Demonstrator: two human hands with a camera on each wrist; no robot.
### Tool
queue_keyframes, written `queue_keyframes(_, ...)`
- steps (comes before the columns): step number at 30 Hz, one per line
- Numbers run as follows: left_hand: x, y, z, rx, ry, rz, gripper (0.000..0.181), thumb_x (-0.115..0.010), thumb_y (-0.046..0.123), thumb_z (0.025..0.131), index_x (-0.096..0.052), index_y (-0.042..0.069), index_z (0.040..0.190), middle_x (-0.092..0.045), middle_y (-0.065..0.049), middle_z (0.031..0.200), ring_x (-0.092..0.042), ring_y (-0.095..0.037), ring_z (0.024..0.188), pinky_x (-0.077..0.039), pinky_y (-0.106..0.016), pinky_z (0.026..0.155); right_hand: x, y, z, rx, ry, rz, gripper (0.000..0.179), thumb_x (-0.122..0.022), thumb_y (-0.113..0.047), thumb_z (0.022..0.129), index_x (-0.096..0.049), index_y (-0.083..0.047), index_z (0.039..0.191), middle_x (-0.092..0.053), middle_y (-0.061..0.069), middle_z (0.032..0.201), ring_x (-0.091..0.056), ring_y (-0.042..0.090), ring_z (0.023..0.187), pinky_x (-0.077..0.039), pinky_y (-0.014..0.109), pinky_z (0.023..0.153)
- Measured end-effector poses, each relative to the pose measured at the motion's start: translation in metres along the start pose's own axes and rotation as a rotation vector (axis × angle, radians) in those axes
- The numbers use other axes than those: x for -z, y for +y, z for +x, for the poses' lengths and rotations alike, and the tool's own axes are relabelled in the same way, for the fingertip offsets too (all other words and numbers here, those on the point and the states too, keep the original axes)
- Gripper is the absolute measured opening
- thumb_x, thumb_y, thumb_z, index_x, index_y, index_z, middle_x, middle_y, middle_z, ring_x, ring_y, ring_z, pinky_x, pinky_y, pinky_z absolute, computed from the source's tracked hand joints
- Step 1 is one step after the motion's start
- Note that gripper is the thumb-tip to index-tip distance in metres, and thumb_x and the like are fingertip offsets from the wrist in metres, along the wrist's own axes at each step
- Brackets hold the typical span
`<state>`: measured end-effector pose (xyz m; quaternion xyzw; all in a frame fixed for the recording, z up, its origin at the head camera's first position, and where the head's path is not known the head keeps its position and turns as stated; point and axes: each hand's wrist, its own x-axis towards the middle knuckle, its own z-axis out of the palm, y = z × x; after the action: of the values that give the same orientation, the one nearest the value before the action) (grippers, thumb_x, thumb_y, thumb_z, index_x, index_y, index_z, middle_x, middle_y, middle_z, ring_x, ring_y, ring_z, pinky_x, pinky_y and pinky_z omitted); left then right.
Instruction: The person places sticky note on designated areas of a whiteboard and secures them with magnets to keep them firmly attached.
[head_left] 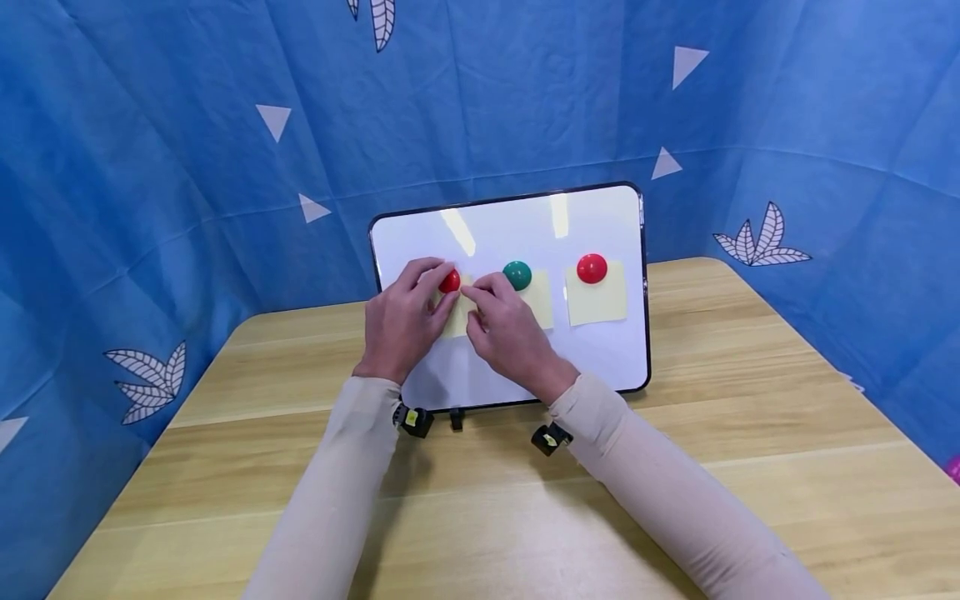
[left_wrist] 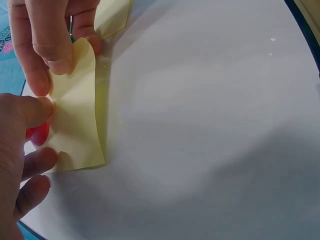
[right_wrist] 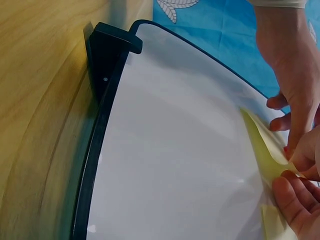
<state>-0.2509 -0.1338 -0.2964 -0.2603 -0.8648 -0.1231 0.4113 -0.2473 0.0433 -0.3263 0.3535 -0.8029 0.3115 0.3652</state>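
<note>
A whiteboard (head_left: 480, 375) with a dark rim leans upright on the table. At its left side my left hand (head_left: 401, 321) pinches a round red magnet (head_left: 449, 281) against the top of a pale yellow sticky note (left_wrist: 75, 120). Right beside it, my right hand (head_left: 513, 329) pinches that note's edge between thumb and fingers, and the paper bows away from the board. Close by the right hand, a green round magnet (head_left: 517, 274) sits on a second yellow note (head_left: 541, 300), partly hidden by the hand. Fingers cover much of the left note in the head view.
Toward the board's right edge, another red magnet (head_left: 592, 268) overlaps the top of a third yellow note (head_left: 600, 304). A black foot clip (right_wrist: 112, 42) supports the board's lower edge on the wooden table (head_left: 480, 517). Blue patterned cloth (head_left: 480, 100) hangs behind.
</note>
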Motion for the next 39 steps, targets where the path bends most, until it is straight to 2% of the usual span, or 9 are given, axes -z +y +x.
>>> queue_keyframes(17,-0.0004,-0.0032,0.0033,-0.065,-0.013,0.042,0.048,-0.081,0.027,0.086,-0.068,0.012,0.130,-0.066,-0.007,0.128,-0.072,-0.027,0.096,-0.059,-0.036,0.074,0.0008,-0.0018,-0.0025,-0.043,-0.020,0.004,0.045,-0.073,0.001,0.087,-0.062,0.007,0.130,-0.056,0.016,0.114,-0.058,0.017,0.094,-0.055,0.023,0.080)
queue_keyframes(26,-0.0002,-0.0066,0.0010,-0.069,-0.018,0.034,0.049,-0.082,0.028,0.085,-0.069,0.011,0.129,-0.066,-0.007,0.130,-0.071,-0.027,0.103,-0.058,-0.037,0.077,0.0006,-0.0040,-0.0029,-0.032,-0.029,-0.010,0.045,-0.074,0.000,0.086,-0.063,0.007,0.129,-0.056,0.017,0.114,-0.059,0.018,0.095,-0.056,0.024,0.080)
queue_keyframes(39,-0.0004,-0.0047,-0.0023,-0.051,-0.001,-0.003,0.048,-0.083,0.025,0.084,-0.069,0.009,0.127,-0.065,-0.007,0.132,-0.070,-0.027,0.104,-0.058,-0.038,0.077,0.0028,-0.0052,-0.0026,-0.027,-0.026,-0.060,0.038,-0.076,-0.006,0.085,-0.068,0.005,0.120,-0.057,0.016,0.113,-0.058,0.020,0.097,-0.056,0.026,0.083)
